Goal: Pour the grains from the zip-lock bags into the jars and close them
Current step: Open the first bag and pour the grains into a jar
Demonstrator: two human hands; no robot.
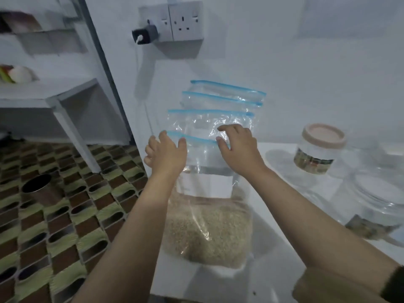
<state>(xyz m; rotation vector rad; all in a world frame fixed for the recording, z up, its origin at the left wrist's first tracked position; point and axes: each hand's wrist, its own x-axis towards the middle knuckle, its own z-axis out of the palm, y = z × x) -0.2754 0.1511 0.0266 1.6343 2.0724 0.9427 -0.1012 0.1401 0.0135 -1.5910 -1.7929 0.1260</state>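
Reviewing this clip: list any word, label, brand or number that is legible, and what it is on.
No text can be read.
Jar with beige lid: band label, too blurred to read.
Near jar: label blurred, unreadable.
Front zip-lock bag: white panel, appears blank.
Wall socket: no legible marking.

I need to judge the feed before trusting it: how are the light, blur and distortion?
Head view: dim, bluish light; shelves and glass jars at the edges smear with blur; wide-angle bends the wall edge; glare glints on the zip-lock bag; both hands reasonably sharp.
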